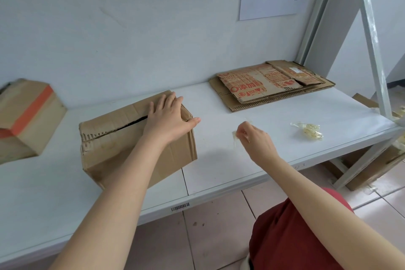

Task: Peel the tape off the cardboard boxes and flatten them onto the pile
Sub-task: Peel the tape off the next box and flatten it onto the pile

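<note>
my left hand (169,116) lies flat on the box (122,138). my right hand (254,138) pinches clear tape (235,136), hard to see. a tape ball (308,130) and the pile (263,87) lie past it.

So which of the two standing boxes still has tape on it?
The far-left box: an orange tape strip runs across it. The middle box, under the left hand, shows a bare, gaping top seam.
</note>
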